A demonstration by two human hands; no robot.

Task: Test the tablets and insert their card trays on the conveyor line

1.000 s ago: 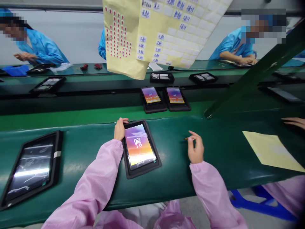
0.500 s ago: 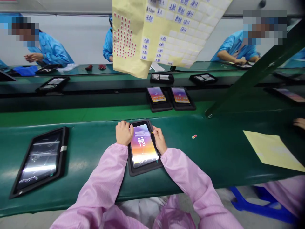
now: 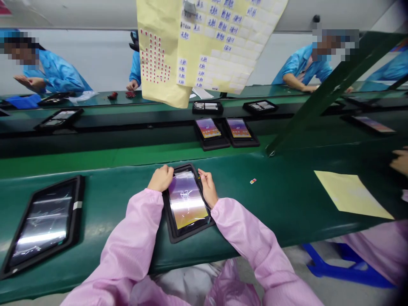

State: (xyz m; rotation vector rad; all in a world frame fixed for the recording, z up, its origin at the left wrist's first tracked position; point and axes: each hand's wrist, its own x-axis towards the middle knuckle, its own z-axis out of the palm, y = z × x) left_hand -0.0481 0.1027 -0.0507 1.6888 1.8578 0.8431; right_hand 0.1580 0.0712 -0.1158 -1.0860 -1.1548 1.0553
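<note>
Right of the right hand [image 3: 208, 188], the green belt [image 3: 287, 212] gives a hand room, with only a small label [image 3: 253, 181] before a yellow sheet [image 3: 350, 194]. Left of the left hand [image 3: 161, 178], a black tray [image 3: 44, 225] blocks the way. Farther off stand two tablet trays [image 3: 212, 132] and a slanted green beam [image 3: 318, 97].

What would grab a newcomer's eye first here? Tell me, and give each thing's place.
Large yellow paper sheets hang at top centre, bearing red marks and handwritten labels. Below, on the green belt, a bright tablet in a black tray sits between the left hand and right hand, both in pink sleeves.
</note>
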